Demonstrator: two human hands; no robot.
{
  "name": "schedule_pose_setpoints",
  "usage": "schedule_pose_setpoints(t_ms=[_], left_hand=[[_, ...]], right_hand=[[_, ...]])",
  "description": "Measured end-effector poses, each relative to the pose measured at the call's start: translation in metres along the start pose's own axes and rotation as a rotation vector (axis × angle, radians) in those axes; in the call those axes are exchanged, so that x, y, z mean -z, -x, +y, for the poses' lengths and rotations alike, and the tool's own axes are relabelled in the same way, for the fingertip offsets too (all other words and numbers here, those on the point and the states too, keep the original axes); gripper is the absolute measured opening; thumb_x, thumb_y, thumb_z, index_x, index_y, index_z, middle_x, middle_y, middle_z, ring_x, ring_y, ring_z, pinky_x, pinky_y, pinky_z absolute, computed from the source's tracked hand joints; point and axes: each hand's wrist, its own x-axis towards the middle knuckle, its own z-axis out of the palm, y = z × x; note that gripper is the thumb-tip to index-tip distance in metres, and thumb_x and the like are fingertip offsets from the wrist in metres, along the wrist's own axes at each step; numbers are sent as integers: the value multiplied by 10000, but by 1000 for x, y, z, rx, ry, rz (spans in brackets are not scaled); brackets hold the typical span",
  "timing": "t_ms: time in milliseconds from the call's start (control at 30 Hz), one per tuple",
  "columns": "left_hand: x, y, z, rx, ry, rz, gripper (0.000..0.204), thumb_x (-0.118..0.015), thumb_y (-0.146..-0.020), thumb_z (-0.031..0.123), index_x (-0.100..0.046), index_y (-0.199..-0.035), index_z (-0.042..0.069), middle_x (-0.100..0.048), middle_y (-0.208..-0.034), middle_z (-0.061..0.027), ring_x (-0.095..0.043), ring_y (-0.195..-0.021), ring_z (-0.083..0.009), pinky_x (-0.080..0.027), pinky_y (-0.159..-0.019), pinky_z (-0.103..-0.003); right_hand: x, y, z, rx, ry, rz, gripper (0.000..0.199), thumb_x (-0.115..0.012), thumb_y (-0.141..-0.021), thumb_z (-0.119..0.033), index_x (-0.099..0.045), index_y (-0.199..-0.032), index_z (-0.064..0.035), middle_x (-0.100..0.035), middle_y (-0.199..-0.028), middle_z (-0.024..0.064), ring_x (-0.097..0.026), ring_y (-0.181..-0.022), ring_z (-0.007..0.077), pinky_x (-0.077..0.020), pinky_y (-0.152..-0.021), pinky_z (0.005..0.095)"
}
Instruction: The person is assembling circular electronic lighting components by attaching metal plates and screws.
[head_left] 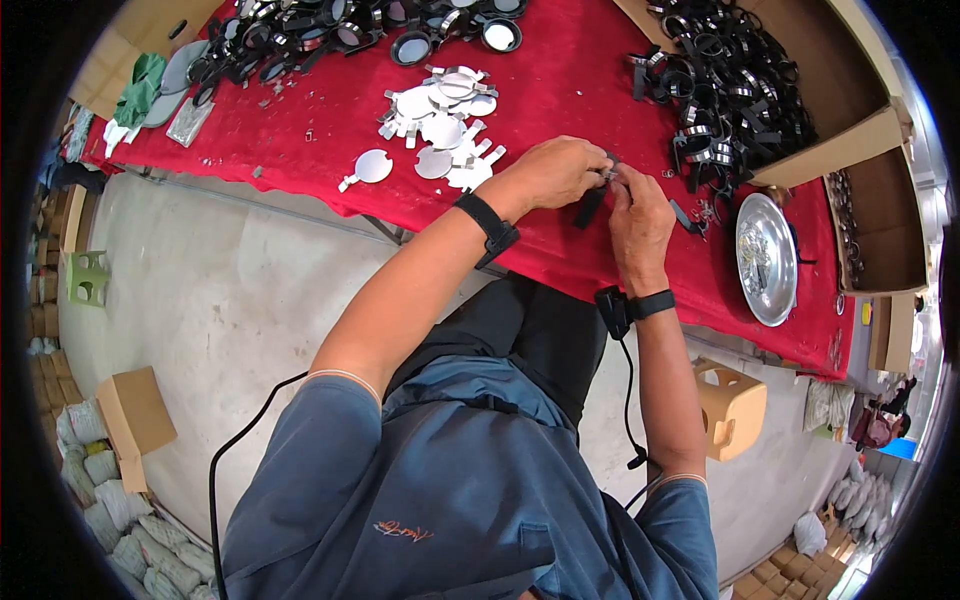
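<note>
My left hand [560,172] and my right hand [642,225] meet over the front part of the red-covered table. Their fingertips pinch a small dark part with a black strip [589,208] hanging below it; the fingers cover most of it, so its exact kind is hidden. Left of my hands lies a heap of flat white and silvery discs with short tabs [440,130], and one loose disc [373,166] rests apart from it. Right of my right hand are a few small metal bits and a dark curved piece [686,217].
A metal bowl [745,290] with small parts stands at the right. Behind it, black pieces with metal rings [715,90] pile up beside an open cardboard box [850,150]. Black-rimmed round pieces [410,47] cover the far left. A yellow stool [732,410] is under the table edge.
</note>
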Motion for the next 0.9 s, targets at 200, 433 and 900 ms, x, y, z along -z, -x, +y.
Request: schedule_pose_setpoints(t_ms=[200,433,900], left_hand=[[-8,-1,-1,27,-17,56,170,-710,-1005,102,-779,-1123,1,-763,-1137,-193,-711,-1111,-436,-565,-999,-520],[-7,2,1,5,-36,58,220,-724,-1001,132,-794,-1191,45,-780,-1205,-182,-709,-1196,-423,-559,-1052,-523],[-4,0,-5,61,71,25,228,-686,-989,37,-789,-1193,23,-790,-1154,-228,-733,-1116,-453,-582,-984,-513]], right_hand=[[-4,1,-5,38,-51,63,279,-769,-947,34,-762,-1212,-50,-784,-1059,156,-778,-979,376,-625,-852,464],[-5,3,-5,59,-55,98,251,-764,-939,58,-768,-1174,-30,-803,-1061,160,-791,-986,360,-633,-853,446],[-8,0,-9,161,43,116,233,-762,-949,49,-777,-1166,-35,-809,-1035,154,-797,-969,336,-637,-833,440]])
